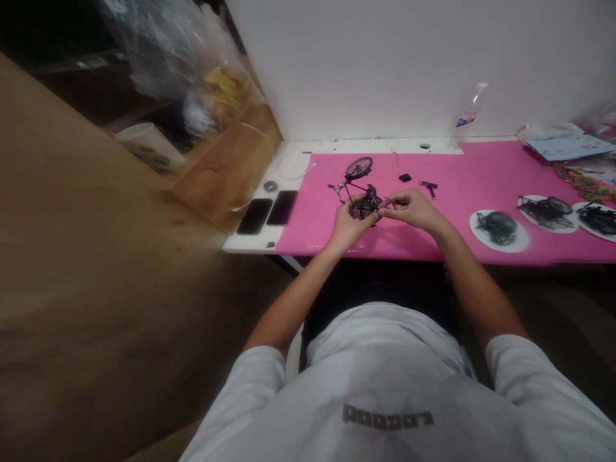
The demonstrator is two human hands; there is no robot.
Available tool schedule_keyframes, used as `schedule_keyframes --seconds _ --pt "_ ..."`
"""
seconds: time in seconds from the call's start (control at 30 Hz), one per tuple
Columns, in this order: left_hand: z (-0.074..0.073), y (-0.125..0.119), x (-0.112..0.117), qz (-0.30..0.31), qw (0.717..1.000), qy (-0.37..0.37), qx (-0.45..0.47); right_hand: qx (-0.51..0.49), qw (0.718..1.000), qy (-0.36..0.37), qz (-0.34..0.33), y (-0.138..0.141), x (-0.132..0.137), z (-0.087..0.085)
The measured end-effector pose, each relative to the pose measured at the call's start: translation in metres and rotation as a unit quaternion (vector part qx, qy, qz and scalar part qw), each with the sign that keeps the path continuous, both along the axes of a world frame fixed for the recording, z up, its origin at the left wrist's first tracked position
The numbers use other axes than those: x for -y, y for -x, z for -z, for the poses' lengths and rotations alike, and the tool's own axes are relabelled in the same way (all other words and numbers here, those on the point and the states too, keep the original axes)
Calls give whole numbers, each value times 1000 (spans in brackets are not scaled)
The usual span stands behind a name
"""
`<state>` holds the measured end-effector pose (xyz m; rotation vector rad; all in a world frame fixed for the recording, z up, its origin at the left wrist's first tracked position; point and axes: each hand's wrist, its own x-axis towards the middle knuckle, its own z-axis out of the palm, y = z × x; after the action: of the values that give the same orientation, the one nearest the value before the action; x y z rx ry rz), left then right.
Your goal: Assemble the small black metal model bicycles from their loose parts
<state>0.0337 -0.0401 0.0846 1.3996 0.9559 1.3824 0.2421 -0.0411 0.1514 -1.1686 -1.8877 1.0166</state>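
A small black model bicycle (359, 168) is held over the pink sheet, one wheel pointing away from me and the other between my hands. My left hand (353, 221) grips it around the near wheel, fingers partly hidden behind the spokes. Pinched in my right hand (410, 209) is a thin, slender piece, too small to name, with its tip at the near wheel. Beyond my right hand lie a black T-shaped part (428, 188) and a small black square piece (405, 178).
White plates (522, 246) with dark parts stand to the right. Two phones (255, 217) and a round metal item (270, 186) lie at left. A clear bottle (471, 106) stands at the back wall. Papers (568, 146) are stacked at far right. A wooden box (226, 167) adjoins the table's left side.
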Motion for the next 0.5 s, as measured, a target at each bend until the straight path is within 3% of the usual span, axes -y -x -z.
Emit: schedule_keyframes --seconds 0.27,0.5 --pt "-3 -1 1 -17 999 14 31 32 997 -62 12 4 3 3" --pt "-3 2 -4 -48 998 26 36 84 964 -250 23 9 9 5"
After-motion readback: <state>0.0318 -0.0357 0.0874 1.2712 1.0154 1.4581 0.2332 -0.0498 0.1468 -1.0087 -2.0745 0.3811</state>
